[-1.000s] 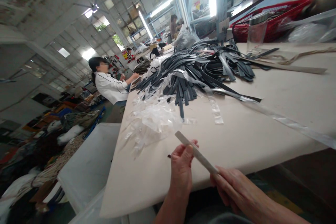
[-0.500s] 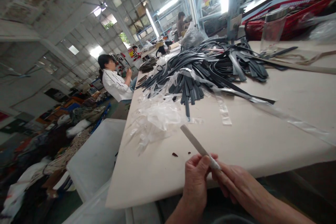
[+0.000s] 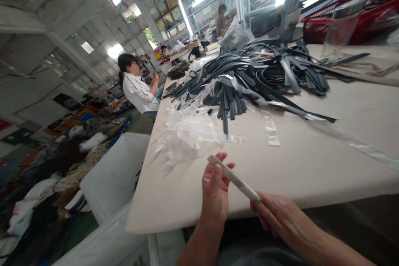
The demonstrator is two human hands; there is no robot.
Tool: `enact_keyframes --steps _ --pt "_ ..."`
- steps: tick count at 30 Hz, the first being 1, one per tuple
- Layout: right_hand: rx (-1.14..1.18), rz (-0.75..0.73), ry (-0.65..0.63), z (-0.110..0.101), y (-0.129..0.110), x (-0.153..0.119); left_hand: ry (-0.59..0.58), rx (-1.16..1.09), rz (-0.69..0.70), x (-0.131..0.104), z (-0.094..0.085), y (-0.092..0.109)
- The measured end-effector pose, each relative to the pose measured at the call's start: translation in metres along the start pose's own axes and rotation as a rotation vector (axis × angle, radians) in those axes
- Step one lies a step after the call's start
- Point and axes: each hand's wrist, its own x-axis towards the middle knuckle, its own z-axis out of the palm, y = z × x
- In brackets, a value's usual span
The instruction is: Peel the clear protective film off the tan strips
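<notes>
A narrow, flat grey strip (image 3: 235, 181), blade-like, slants over the near edge of the table. Whitish wrapping covers its lower part. My right hand (image 3: 280, 212) is closed around the lower end, hiding it. Near the upper end, my left hand (image 3: 215, 191) has its thumb against the strip with the fingers behind it, their tips somewhat apart. Beyond my hands lies crumpled clear plastic film (image 3: 193, 133). A large heap of dark flat straps (image 3: 233, 87) is spread behind that film.
The pale tabletop (image 3: 311, 166) reaches far to the right. White bins (image 3: 115, 174) stand by its left edge. At the back right are a clear jar (image 3: 339, 29) and a red basket (image 3: 374, 20). A person in a white top (image 3: 139, 91) sits at the table's far left.
My left hand has slid up and left along the strip, from the wrapped part to near its far end. My right hand keeps hold of the lower end. The view has shifted slightly.
</notes>
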Motion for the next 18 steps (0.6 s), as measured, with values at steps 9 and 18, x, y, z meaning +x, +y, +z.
enact_keyframes --steps 9,18 --pt "-0.026 -0.025 -0.008 -0.006 -0.013 0.014 0.124 -0.086 -0.125 -0.013 -0.020 -0.026" --pt "-0.084 -0.057 0.050 0.011 -0.019 0.019 0.202 0.004 0.142 -0.010 -0.038 -0.009"
